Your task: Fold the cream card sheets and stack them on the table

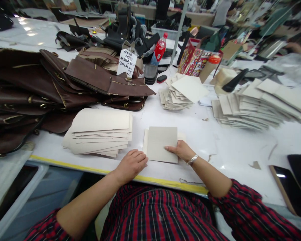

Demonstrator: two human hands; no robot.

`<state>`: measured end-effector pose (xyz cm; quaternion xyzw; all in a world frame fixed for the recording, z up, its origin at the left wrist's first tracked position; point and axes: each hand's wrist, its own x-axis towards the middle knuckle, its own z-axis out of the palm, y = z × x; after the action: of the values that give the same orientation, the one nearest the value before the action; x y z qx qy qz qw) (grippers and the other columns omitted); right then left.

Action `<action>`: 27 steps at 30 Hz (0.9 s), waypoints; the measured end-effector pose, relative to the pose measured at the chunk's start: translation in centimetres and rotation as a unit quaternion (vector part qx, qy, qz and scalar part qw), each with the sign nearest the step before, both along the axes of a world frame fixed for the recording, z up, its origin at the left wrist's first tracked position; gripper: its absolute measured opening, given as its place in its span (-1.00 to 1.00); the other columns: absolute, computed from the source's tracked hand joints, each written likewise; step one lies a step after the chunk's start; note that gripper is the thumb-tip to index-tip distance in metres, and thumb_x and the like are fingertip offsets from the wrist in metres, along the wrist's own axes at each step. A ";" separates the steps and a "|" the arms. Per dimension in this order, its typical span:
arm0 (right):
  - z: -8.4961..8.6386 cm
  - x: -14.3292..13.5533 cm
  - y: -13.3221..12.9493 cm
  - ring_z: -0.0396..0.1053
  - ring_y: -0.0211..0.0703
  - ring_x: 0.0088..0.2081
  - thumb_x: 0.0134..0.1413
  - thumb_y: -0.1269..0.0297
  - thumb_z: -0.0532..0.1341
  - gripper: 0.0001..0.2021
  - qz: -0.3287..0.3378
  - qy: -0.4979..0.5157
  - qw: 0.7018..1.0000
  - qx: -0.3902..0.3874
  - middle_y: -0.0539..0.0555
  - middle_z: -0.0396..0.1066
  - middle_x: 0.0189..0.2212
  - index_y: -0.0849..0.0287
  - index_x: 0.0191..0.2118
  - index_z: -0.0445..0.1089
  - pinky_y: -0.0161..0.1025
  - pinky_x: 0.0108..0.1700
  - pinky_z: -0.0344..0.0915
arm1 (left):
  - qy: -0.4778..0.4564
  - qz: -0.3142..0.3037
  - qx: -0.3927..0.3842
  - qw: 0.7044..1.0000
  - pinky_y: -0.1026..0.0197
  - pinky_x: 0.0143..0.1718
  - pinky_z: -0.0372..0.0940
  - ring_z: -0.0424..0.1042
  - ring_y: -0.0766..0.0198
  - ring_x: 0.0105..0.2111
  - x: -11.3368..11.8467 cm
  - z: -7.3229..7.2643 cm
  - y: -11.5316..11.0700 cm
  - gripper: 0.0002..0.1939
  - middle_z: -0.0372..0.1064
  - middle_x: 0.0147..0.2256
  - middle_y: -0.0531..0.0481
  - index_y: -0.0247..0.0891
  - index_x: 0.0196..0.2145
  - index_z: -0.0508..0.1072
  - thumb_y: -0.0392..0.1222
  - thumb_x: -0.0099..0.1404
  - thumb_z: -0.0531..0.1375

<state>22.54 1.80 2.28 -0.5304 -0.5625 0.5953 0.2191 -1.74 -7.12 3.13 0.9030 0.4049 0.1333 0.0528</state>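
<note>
A square grey board (162,144) lies over paler pieces on the white table in front of me. My right hand (181,150) grips its right edge, with the thumb on top and the other fingers hidden beneath. At the board's lower left corner rests my left hand (134,163), palm down, its fingers pressed together; whether anything is under them is hidden. To the left is a stack of cream boards (101,130). Further back stands a small pile of square boards (182,90), and a wider fanned pile (256,103) is at the right.
Brown leather bags (72,83) are heaped at the left, under a handwritten tag (127,63). A red-capped bottle (160,49) and a patterned bag (194,58) stand behind. A phone (291,187) lies at the right edge. Yellow tape (165,183) lines the table's front.
</note>
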 end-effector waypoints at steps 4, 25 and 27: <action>-0.3 -0.1 -0.1 0.38 -0.06 -0.20 -0.23 0.18 0.28 -0.61 0.005 -0.013 0.999 0.031 0.12 0.43 -0.23 0.29 -0.21 0.38 -0.18 -0.13 0.32 | -0.018 0.023 0.009 1.000 0.17 -0.22 0.16 0.24 0.27 -0.29 1.3 0.0 0.7 -0.82 0.29 -0.39 -0.02 -0.29 -0.38 0.35 -0.19 0.27 0.00; 1.9 2.9 1.2 0.29 -0.33 -0.60 -0.13 0.07 0.18 -0.73 0.148 -0.298 0.936 0.116 -0.06 0.35 -0.70 0.18 -0.58 0.30 -0.41 -0.54 0.10 | -0.008 0.018 0.027 0.999 0.19 -0.25 0.15 0.21 0.29 -0.35 2.0 -0.7 1.6 -0.80 0.26 -0.43 0.00 -0.27 -0.50 0.32 -0.22 0.25 0.02; 2.0 2.8 1.2 0.29 -0.32 -0.59 -0.12 0.07 0.18 -0.74 0.154 -0.317 0.926 0.135 -0.06 0.35 -0.70 0.18 -0.58 0.31 -0.41 -0.53 0.08 | -0.001 0.018 0.028 0.999 0.20 -0.26 0.16 0.22 0.29 -0.36 2.0 -0.6 1.5 -0.79 0.26 -0.43 0.00 -0.27 -0.52 0.32 -0.22 0.25 0.02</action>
<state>25.34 2.96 4.24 -0.5637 -0.7524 0.3406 0.0050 0.22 -5.62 2.52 0.8966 0.4170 0.1467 0.0259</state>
